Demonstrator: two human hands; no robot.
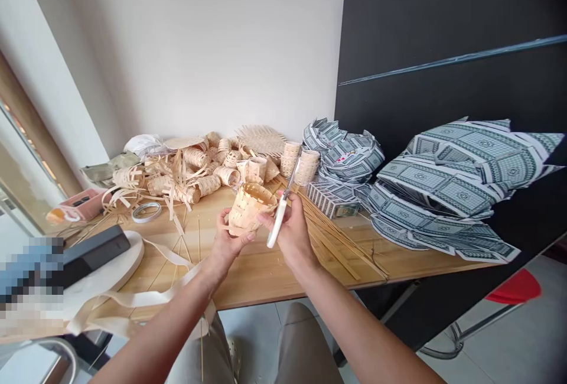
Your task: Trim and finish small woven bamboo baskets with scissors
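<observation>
A small woven wood-strip basket, tilted with its mouth up and to the right, is held above the table's front part. My left hand is closed round its lower left side. In my right hand is a pair of scissors with white handles, the metal blades pointing up and away. The fingertips of that hand also reach the basket's right side. Just behind stand two stacks of woven cups. Thin wooden strips lie on the table to the right of my right hand.
On the wooden table, a heap of woven tubes lies at the back left, with a tape roll before it. Folded-card pieces are piled at the right. A pale ribbon trails over the left front edge. A red stool stands right.
</observation>
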